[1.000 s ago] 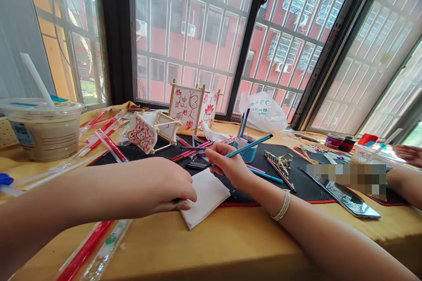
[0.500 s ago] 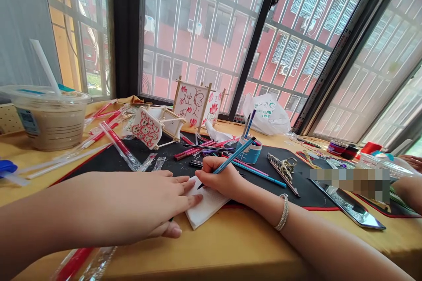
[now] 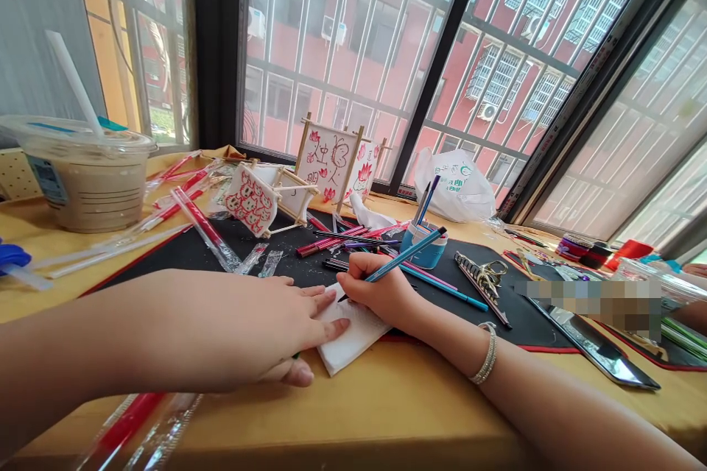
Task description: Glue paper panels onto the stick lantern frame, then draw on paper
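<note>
My right hand (image 3: 381,291) grips a blue felt-tip pen (image 3: 406,256), its dark tip down at a folded white napkin (image 3: 353,347). Flat across the napkin's left side lies my left hand (image 3: 270,331), fingers stretched out, holding nothing. A bit of something green shows by its lower fingers, too small to name. Just beyond the right hand stands a blue pen cup (image 3: 428,254) with a few pens in it. Loose pens (image 3: 359,237) are scattered on the black mat (image 3: 182,257) behind. Whatever is marked under the pen tip is hidden or too small to make out.
Farther back stand a tipped stick frame (image 3: 251,200) and an upright one (image 3: 327,162) with red drawings. A drink cup (image 3: 93,184) is at left, red plastic-wrapped strips (image 3: 202,224) beside it. Rightward are a hair claw (image 3: 483,283), a phone (image 3: 602,349) and another person's hand.
The view has shifted a little, so everything sits slightly farther right. The pen tip has moved slightly across the napkin. Both hands keep their hold and position.
</note>
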The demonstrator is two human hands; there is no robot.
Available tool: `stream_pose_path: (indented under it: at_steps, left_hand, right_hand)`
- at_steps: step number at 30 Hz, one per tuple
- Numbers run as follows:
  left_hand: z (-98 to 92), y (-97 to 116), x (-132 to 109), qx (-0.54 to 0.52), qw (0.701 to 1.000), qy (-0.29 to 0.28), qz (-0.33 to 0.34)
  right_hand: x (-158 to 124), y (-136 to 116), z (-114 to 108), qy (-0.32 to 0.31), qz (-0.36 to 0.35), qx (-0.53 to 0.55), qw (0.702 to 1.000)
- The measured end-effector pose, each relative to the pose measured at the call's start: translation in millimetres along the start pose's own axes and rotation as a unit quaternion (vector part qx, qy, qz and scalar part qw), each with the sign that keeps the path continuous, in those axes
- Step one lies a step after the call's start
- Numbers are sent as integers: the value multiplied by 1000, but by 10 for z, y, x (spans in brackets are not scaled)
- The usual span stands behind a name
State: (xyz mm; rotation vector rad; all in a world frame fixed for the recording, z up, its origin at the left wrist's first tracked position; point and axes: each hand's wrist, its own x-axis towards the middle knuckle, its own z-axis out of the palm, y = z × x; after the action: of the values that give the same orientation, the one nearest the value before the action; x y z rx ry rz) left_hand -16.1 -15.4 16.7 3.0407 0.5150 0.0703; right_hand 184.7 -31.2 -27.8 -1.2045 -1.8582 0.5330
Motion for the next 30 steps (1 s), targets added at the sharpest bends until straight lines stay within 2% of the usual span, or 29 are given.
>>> stream_pose_path:
  at_steps: [4, 9, 12, 14, 18, 21, 23, 27, 29, 30]
  left_hand:
    - [-3, 0, 5, -60, 997, -22, 36]
    - [-40, 42, 17, 1, 998, -48, 32]
    - [-42, 45, 25, 17, 997, -67, 29]
    - [-36, 37, 24, 7, 998, -63, 28]
    - [-23, 18, 9, -37, 998, -25, 39]
    - [-22, 9, -3, -68, 997, -15, 42]
    - [-29, 11, -6, -80, 996, -14, 45]
    - [-56, 35, 1, -58, 997, -31, 41]
    - [-60, 46, 6, -31, 998, -33, 33]
    - [-57, 48, 8, -16, 999, -16, 25]
  right_hand:
    - [-1, 0, 0, -24, 2, 7, 1000]
    - [1, 5, -8, 20, 15, 5, 1000]
    - [-2, 11, -16, -7, 17, 7, 1000]
    - [-1, 19, -13, -11, 3, -10, 1000]
    - [-1, 26, -5, 35, 5, -8, 999]
    - [-13, 18, -10, 8, 34, 20, 999]
    - [-15, 17, -13, -15, 30, 14, 999]
    - [-1, 31, -9, 33, -2, -23, 999]
    - [-1, 33, -9, 46, 13, -13, 999]
    - [-4, 32, -10, 38, 25, -4, 999]
